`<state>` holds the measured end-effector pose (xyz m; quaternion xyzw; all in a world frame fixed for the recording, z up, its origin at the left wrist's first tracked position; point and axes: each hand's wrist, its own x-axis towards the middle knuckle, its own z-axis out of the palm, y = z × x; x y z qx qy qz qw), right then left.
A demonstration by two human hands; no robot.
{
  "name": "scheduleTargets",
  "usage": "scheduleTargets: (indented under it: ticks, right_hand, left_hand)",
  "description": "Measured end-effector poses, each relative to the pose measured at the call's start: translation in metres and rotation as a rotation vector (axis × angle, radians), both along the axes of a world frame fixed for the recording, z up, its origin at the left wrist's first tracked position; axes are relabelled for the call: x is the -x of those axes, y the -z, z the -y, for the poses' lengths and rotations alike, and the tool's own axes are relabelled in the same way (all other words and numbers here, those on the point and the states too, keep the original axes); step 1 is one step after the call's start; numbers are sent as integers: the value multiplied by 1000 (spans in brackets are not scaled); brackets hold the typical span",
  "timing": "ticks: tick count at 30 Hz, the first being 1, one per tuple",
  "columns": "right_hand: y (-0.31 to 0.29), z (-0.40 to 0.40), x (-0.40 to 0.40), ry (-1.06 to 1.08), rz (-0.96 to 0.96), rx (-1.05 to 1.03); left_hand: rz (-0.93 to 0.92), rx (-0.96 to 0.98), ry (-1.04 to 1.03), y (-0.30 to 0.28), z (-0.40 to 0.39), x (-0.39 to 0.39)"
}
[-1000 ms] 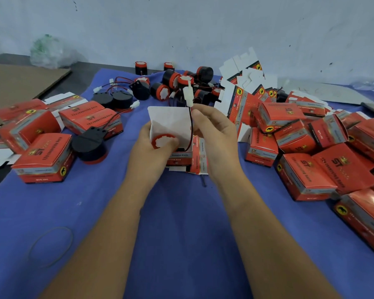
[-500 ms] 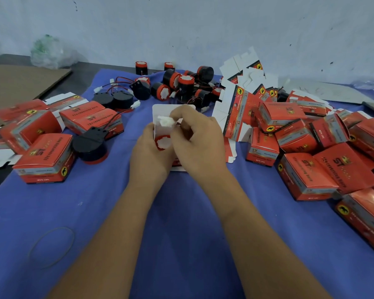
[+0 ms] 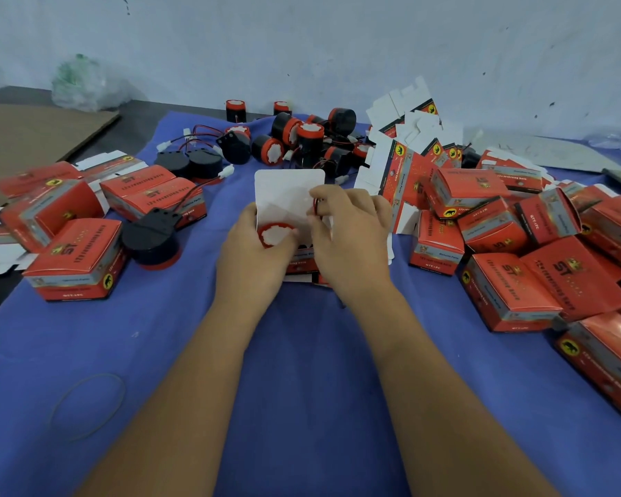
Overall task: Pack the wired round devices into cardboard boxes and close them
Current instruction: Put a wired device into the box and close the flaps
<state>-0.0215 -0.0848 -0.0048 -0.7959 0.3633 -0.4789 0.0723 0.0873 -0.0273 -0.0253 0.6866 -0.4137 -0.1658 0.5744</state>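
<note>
Round device [image 3: 276, 235], red rim, white centre, sits in open box [image 3: 303, 260] at cloth centre; white flap [image 3: 287, 190] upright behind. Left hand [image 3: 255, 256] grips the box side. Right hand [image 3: 348, 238] pinches red wire [image 3: 316, 206]; connector hidden. Closed box [image 3: 78, 261] left reads "ST"; smaller print blurred.

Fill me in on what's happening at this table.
A person is packing a round device into an open box at the middle of the blue cloth. The left hand steadies box and device; the right hand tucks the red wire in. The white flap stands up, so the box isn't closed. Loose devices wait behind, closed boxes sit on both sides.
</note>
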Motion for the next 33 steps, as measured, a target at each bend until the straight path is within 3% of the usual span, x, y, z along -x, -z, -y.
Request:
scheduleTargets:
  ticks: [3,13,15,19,23,26,29,31,33]
  right_hand:
    - [-1,-2,3,51,-115,166]
    - [-2,9,10,-76,-137,33]
    - [1,7,5,-163,-86,-45]
    - [-1,-5,-6,-222,183,-392]
    - [-1,-9,-5,-289,149,-413]
    - [4,-14,-7,-284,27,-351]
    - [7,-9,-7,-258,89,-407]
    - [9,-3,-5,-247,149,-487]
    - [11,-2,-7,-255,222,-534]
  left_hand:
    - [-24,10,5,1,0,-1]
    - [-43,24,-7,3,-1,-2]
    - [-44,27,-6,2,-2,-1]
    - [-58,8,-12,2,-1,-2]
    - [-38,1,-4,1,-1,-1]
    - [-257,48,45,-4,-2,0]
    - [-572,149,129,-8,-2,1]
    - [-518,151,118,-9,-2,0]
    - [-346,103,89,-6,-2,-3]
